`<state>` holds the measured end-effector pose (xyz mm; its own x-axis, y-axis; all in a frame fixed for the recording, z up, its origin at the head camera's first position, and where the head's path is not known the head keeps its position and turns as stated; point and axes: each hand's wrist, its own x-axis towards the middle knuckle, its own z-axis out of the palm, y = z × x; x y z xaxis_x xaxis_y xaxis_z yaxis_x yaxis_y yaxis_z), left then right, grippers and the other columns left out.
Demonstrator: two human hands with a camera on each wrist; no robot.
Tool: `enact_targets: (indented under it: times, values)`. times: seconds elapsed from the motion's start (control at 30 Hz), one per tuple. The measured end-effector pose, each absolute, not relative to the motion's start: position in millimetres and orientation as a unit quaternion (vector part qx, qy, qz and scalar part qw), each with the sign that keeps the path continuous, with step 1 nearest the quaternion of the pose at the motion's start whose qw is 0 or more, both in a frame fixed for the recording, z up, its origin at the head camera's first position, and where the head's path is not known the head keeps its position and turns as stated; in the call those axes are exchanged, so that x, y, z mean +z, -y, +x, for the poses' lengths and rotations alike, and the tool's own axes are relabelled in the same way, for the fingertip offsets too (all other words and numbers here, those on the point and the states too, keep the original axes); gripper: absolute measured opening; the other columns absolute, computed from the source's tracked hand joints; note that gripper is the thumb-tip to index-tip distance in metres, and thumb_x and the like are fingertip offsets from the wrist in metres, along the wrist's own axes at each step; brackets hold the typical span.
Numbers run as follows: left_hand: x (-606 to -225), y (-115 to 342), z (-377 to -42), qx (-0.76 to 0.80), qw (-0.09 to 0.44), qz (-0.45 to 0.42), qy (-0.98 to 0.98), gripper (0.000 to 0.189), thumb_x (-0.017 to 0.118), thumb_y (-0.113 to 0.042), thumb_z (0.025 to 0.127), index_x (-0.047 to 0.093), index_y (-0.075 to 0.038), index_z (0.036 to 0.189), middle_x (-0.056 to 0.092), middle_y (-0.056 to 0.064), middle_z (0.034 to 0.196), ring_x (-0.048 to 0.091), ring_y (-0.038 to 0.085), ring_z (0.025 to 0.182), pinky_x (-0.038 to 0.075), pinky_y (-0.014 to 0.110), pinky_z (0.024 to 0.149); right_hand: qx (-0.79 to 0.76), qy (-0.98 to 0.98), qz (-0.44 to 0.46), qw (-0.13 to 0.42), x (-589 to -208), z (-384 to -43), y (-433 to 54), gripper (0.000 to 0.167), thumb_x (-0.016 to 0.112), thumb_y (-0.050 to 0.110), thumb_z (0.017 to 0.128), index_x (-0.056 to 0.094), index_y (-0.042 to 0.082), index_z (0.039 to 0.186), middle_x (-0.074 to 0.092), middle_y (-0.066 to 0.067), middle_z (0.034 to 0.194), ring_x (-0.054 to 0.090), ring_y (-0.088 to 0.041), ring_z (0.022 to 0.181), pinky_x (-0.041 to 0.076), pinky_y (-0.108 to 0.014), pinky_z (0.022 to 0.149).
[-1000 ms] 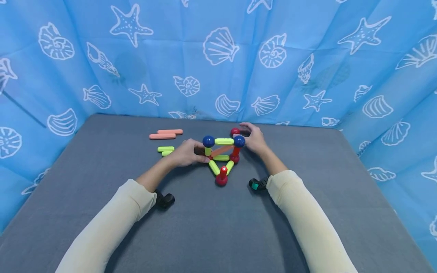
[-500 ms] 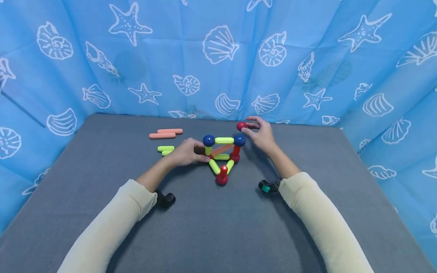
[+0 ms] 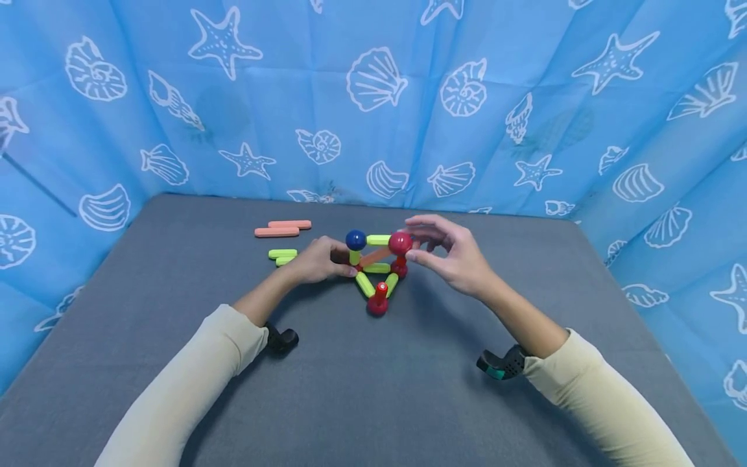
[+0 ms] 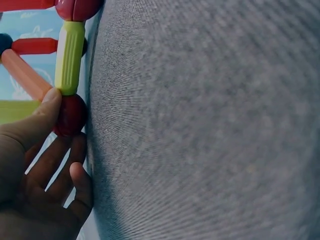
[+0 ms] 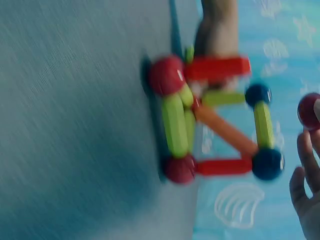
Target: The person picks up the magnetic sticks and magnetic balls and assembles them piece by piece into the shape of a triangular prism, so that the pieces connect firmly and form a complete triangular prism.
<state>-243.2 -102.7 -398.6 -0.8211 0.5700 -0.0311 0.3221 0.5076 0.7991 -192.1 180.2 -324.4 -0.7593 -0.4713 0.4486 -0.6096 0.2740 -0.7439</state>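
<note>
A frame of magnetic rods and balls stands on the grey table, with a triangular base of lime rods joined by red balls. My left hand grips the base's left red ball, thumb at the lower end of a lime rod. Between thumb and fingers my right hand pinches a loose red ball. From the head it overlaps the upper right blue ball; the right wrist view shows it apart from the frame. A red rod rises from the front ball, its top end bare.
Left of the frame lie two orange rods and two lime rods on the table. Behind the table hangs a blue curtain with a shell print. A black wrist device sits below my right hand.
My right hand has lifted the red ball from behind the frame and brought it up and towards me, over the right side. My left hand has kept its grip at the base.
</note>
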Motion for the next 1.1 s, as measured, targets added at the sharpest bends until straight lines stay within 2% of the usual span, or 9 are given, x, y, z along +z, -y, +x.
enact_targets:
  times: [0.23, 0.47, 0.63, 0.8, 0.87, 0.93, 1.1]
  values:
    - [-400.4, 102.8, -243.9, 0.423, 0.147, 0.262, -0.855, 0.029, 0.076, -0.014, 0.089, 0.071, -0.004, 0.116, 0.072, 0.008, 0.112, 0.064, 0.021, 0.104, 0.05, 0.042, 0.095, 0.469, 0.798, 0.378, -0.014, -338.9, -171.8, -167.4, 0.045, 0.075, 0.002, 0.087, 0.06, 0.004, 0.129, 0.068, -0.006, 0.114, 0.062, -0.018, 0.082, 0.054, -0.029, 0.073]
    - [-401.4, 103.9, -244.6, 0.422, 0.146, 0.26, -0.856, 0.031, 0.076, -0.015, 0.089, 0.071, -0.005, 0.118, 0.072, 0.008, 0.112, 0.064, 0.021, 0.104, 0.05, 0.042, 0.095, 0.461, 0.813, 0.356, -0.027, -347.7, -169.3, -166.8, 0.044, 0.074, 0.004, 0.089, 0.06, 0.004, 0.13, 0.067, -0.005, 0.115, 0.061, -0.019, 0.082, 0.054, -0.03, 0.073]
    - [-400.1, 104.3, -244.1, 0.424, 0.146, 0.263, -0.855, 0.03, 0.076, -0.014, 0.089, 0.071, -0.005, 0.117, 0.072, 0.007, 0.111, 0.064, 0.02, 0.104, 0.05, 0.042, 0.095, 0.465, 0.803, 0.372, -0.011, -341.2, -171.6, -171.3, 0.049, 0.076, 0.004, 0.086, 0.059, 0.008, 0.132, 0.065, -0.005, 0.113, 0.062, -0.02, 0.091, 0.053, -0.033, 0.077]
    - [-397.8, 104.2, -243.8, 0.428, 0.144, 0.267, -0.851, 0.03, 0.075, -0.013, 0.089, 0.071, -0.006, 0.118, 0.072, 0.007, 0.11, 0.063, 0.021, 0.101, 0.05, 0.041, 0.094, 0.518, 0.772, 0.36, 0.073, -326.0, -187.8, -183.6, 0.046, 0.073, -0.002, 0.085, 0.06, 0.002, 0.129, 0.064, -0.016, 0.119, 0.06, -0.03, 0.102, 0.051, -0.031, 0.081]
    - [-397.3, 104.3, -243.6, 0.431, 0.142, 0.265, -0.851, 0.03, 0.075, -0.013, 0.089, 0.071, -0.006, 0.118, 0.072, 0.007, 0.11, 0.063, 0.021, 0.101, 0.05, 0.042, 0.095, 0.528, 0.778, 0.33, 0.083, -326.3, -199.4, -190.3, 0.044, 0.071, 0.001, 0.088, 0.058, 0.001, 0.131, 0.063, -0.018, 0.124, 0.058, -0.032, 0.109, 0.049, -0.032, 0.085]
    - [-397.4, 104.2, -243.3, 0.429, 0.143, 0.262, -0.853, 0.031, 0.075, -0.013, 0.089, 0.071, -0.006, 0.119, 0.072, 0.007, 0.11, 0.063, 0.021, 0.101, 0.049, 0.042, 0.096, 0.533, 0.792, 0.294, 0.053, -331.9, -210.7, -197.6, 0.047, 0.069, 0.005, 0.09, 0.055, 0.002, 0.135, 0.061, -0.017, 0.129, 0.056, -0.032, 0.116, 0.048, -0.034, 0.091]
    - [-399.2, 103.6, -243.2, 0.427, 0.152, 0.257, -0.854, 0.031, 0.075, -0.014, 0.09, 0.07, -0.007, 0.12, 0.072, 0.006, 0.11, 0.063, 0.021, 0.102, 0.048, 0.042, 0.097, 0.524, 0.81, 0.249, -0.086, -358.7, -229.4, -211.3, 0.056, 0.067, 0.007, 0.093, 0.045, 0.003, 0.145, 0.051, -0.019, 0.142, 0.049, -0.037, 0.129, 0.042, -0.049, 0.106]
